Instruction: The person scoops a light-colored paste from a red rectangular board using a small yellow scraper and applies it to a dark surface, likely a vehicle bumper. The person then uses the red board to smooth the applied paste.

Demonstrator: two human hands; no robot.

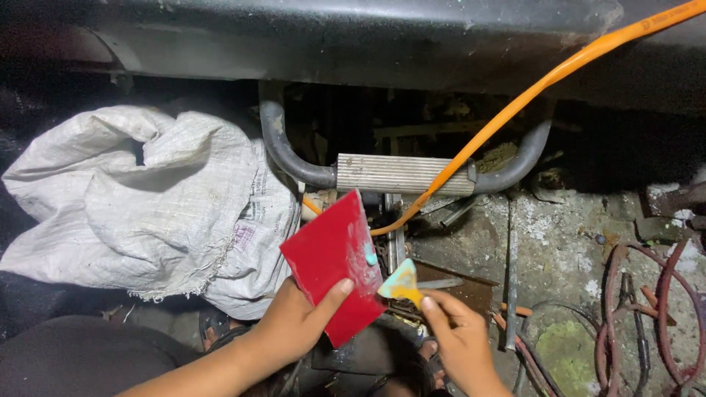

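Two hands are in view, both ours; the left hand (294,327) grasps a red rectangular board (334,266) from beneath, thumb pressed across its lower face, the board tilted with one corner pointing up and away from the palm; a small blob of pale teal paste (371,256) sits on the board's edge nearest the other hand. The right hand (460,338) pinches a small spreader blade (401,283), smeared yellow and teal, between thumb and fingers; its tip touches or nearly touches the red board's right edge. Beyond the fingertips of both hands we see a ribbed metal step (401,173) on a curved grey tube (283,151); an orange hose (515,106) crosses over it, running up and away to the right. Left of the left hand lies a crumpled white woven sack (140,198); right of the right hand, reddish wire loops (647,309) rest on grimy concrete floor (551,235).
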